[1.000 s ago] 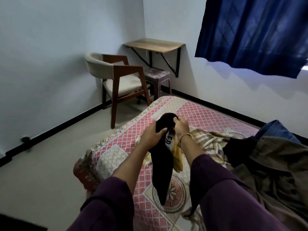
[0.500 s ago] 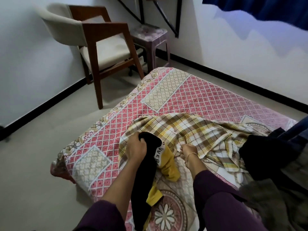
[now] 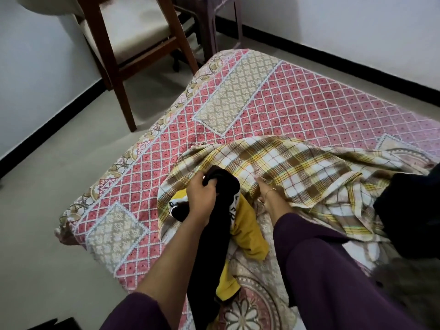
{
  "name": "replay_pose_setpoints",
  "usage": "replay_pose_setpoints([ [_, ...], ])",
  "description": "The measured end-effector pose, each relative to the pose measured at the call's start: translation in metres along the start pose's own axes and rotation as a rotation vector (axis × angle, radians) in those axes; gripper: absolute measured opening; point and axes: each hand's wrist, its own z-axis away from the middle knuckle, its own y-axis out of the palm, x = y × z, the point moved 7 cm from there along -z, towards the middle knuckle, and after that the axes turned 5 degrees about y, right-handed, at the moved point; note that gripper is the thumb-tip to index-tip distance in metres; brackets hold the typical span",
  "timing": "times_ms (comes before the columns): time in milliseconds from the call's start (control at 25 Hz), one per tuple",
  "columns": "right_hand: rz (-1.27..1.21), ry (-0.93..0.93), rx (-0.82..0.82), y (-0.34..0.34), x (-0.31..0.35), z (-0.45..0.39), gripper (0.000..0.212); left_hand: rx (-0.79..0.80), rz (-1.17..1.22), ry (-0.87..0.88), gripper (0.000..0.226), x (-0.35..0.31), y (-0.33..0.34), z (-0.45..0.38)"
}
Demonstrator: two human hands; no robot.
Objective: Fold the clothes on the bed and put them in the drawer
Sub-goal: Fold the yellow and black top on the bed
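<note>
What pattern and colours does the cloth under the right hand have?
A check pattern in yellow, brown and white on the plaid cloth, seen clearly in the head view.

The bed (image 3: pixel 297 103) fills the centre and right of the frame. A shirt (image 3: pixel 285 167) lies on it at centre right, with a dark garment (image 3: pixel 409 210) at the right edge. A chair (image 3: pixel 133 41) stands on the floor at upper left, a stool (image 3: pixel 214 10) to its right.

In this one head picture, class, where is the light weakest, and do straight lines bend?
Head view: the dark clothes at the right edge lose all detail in shadow, while the bedspread is evenly lit; the wide lens bows the skirting and the chair legs; the black garment shows no folds.
</note>
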Motion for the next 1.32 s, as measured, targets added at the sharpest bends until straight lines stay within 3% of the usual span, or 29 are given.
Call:
replay_pose_setpoints([
  [120, 0.053, -0.092, -0.165, -0.01, 0.01, -0.018, 0.032, -0.009, 0.041, -0.032, 0.014, 0.009, 0.004, -0.002],
  [200, -0.042, -0.156, -0.155, -0.011, 0.014, -0.021, 0.019, -0.06, 0.024, -0.061, 0.024, 0.009, 0.001, 0.0],
  [320, -0.406, -0.226, -0.01, -0.018, 0.025, -0.023, 0.009, -0.199, 0.018, -0.054, 0.022, -0.011, -0.013, 0.016],
  [440, -0.864, -0.228, 0.082, -0.051, 0.046, 0.006, 0.014, -0.277, 0.104, -0.031, 0.021, -0.044, -0.018, 0.034],
  [520, -1.04, -0.319, 0.031, -0.096, 0.066, 0.043, 0.014, -0.253, 0.12, 0.017, 0.022, -0.076, -0.011, 0.05],
  [600, -1.073, -0.487, -0.089, -0.155, 0.081, 0.082, 0.014, -0.192, 0.132, 0.095, 0.023, -0.112, 0.002, 0.069],
  [720, -0.907, -0.657, -0.396, -0.247, 0.085, 0.148, 0.01, -0.084, 0.138, 0.22, 0.02, -0.165, 0.027, 0.108],
  [800, -0.862, -0.746, -0.518, -0.303, 0.081, 0.194, 0.018, -0.007, 0.155, 0.305, 0.018, -0.198, 0.043, 0.137],
  [920, -0.983, -0.808, -0.552, -0.377, 0.054, 0.258, 0.023, 0.146, 0.218, 0.418, 0.012, -0.245, 0.07, 0.181],
  [1000, -0.971, -0.819, -0.631, -0.416, 0.032, 0.295, 0.017, 0.285, 0.295, 0.486, 0.011, -0.274, 0.093, 0.211],
  [1120, -0.954, -0.879, -0.685, -0.451, 0.009, 0.329, 0.027, 0.515, 0.404, 0.509, 0.017, -0.304, 0.125, 0.252],
  [1240, -0.785, -0.885, -0.677, -0.478, -0.013, 0.347, 0.042, 0.707, 0.411, 0.514, 0.023, -0.316, 0.157, 0.297],
  [1320, -0.552, -0.728, -0.653, -0.478, -0.029, 0.355, 0.045, 0.77, 0.366, 0.528, 0.019, -0.313, 0.169, 0.321],
])
